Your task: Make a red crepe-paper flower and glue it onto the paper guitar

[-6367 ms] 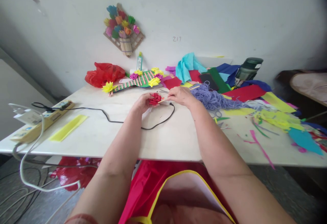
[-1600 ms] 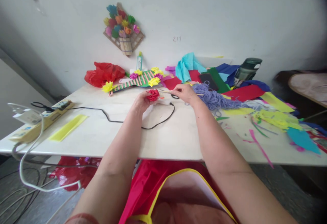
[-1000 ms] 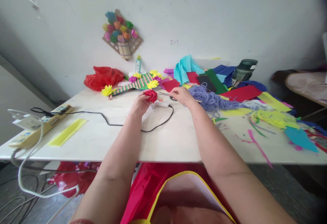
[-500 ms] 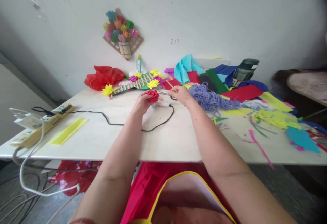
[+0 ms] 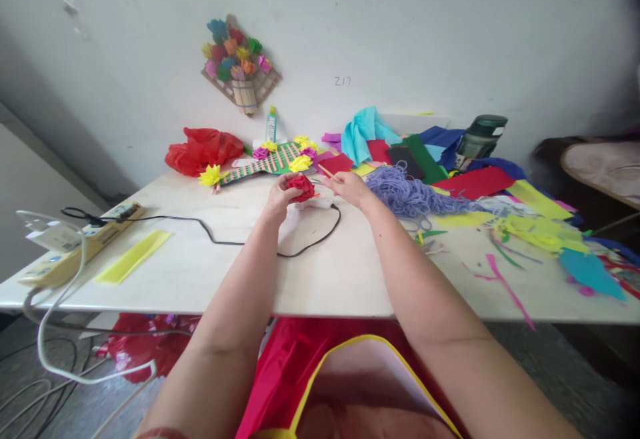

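My left hand grips a small red paper flower just above the white table. My right hand is close beside it on the right, fingers pinched on a thin wooden stick that slants up and to the left, toward the flower. A white object lies on the table under the flower, with a black cable looping away from it.
A purple yarn pile and several coloured paper sheets spread to the right. A striped paper craft with flowers, a red bag and a glue bottle stand behind. A power strip sits far left.
My right hand reached back toward the yarn, picked up the thin stick and came back beside the flower. My left hand has kept hold of the red flower throughout.
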`<action>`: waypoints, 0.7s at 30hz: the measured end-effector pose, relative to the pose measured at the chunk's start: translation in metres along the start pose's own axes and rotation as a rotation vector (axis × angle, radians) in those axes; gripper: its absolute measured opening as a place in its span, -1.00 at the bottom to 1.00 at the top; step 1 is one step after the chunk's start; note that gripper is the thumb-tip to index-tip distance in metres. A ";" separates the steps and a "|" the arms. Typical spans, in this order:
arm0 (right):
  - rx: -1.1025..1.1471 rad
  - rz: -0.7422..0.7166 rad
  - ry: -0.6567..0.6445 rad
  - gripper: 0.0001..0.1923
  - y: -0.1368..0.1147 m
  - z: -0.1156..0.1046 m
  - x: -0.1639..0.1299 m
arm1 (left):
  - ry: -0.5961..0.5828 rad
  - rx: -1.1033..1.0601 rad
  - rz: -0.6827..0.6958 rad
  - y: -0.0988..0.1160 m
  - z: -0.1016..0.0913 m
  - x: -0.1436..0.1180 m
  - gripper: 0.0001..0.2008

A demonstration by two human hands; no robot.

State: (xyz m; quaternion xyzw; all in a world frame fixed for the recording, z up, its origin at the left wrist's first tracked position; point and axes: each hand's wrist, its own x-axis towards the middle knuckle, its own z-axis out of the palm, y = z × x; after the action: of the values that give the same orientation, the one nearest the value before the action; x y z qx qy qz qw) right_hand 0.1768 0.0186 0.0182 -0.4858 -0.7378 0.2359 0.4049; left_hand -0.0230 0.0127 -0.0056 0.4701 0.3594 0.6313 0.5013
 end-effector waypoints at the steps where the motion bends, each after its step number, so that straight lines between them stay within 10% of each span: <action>1: -0.010 0.007 -0.004 -0.42 -0.002 -0.001 -0.001 | 0.009 0.016 0.017 -0.001 0.000 0.001 -0.54; 21: 0.126 0.040 -0.118 -0.71 -0.001 -0.004 -0.001 | -0.080 0.033 -0.034 -0.004 -0.001 0.000 -0.69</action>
State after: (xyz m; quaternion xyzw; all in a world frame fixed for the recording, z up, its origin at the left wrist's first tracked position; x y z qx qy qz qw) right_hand 0.1798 0.0171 0.0205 -0.4594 -0.7340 0.3183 0.3859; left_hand -0.0229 0.0134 -0.0097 0.4968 0.3575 0.5974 0.5182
